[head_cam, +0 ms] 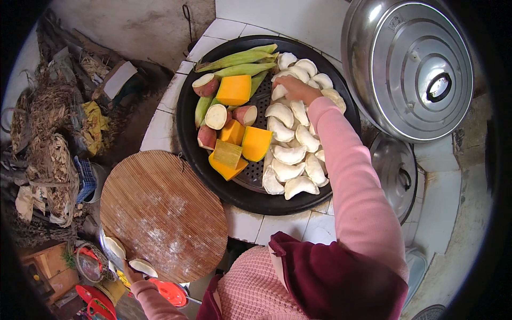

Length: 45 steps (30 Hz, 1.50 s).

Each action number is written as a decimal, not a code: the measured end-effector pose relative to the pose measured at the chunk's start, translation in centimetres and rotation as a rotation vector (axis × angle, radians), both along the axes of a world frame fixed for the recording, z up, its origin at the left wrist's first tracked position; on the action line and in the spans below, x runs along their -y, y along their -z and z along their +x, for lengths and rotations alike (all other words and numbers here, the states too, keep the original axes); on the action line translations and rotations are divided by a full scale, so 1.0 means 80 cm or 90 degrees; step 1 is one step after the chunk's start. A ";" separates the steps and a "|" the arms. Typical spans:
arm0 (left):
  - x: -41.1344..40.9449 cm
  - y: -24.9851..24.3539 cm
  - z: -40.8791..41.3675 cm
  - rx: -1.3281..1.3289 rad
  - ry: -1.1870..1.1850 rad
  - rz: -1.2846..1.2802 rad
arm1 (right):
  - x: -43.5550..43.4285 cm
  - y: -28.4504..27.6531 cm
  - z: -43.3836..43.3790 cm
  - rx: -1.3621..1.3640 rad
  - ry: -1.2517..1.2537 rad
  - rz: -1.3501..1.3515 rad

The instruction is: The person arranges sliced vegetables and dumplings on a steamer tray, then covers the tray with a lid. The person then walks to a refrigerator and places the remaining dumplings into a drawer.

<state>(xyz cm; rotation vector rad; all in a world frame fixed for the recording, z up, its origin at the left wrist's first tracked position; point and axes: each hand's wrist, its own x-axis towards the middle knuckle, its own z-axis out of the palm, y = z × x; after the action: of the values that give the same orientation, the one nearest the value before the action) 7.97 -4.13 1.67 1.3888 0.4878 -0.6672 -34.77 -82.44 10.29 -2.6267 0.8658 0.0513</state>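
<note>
My right hand (295, 90) reaches into a large black wok (187, 168) with its fingers curled around a white dumpling (279, 92). Several more crescent-shaped dumplings (289, 154) crowd the right side of the perforated steamer rack (252, 176), some resting on others. On the rack's left side lie green corn ears in husk (244, 70), cut pumpkin pieces (234, 90) and sweet potato halves (216, 116). At lower left, my left hand (132, 273) is beside a dumpling (143, 267) and a metal tray (107, 251) bearing another dumpling (115, 247); its grip is partly hidden.
A round wooden board (164, 216) dusted with flour stands left of the wok, on the near side. A large metal lid (416, 72) leans at the upper right, above a smaller lidded pot (394, 172). Firewood and dry stalks (52, 132) are piled at far left.
</note>
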 end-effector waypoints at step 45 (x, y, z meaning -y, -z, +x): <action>-0.006 0.020 0.036 -0.037 0.039 -0.023 | -0.140 -0.028 -0.033 0.188 0.167 -0.064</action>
<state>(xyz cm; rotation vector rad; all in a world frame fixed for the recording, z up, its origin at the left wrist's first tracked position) 10.82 -3.69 0.08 1.3575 0.4793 -0.7645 -37.38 -71.23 12.50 -2.4978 1.1184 -0.4468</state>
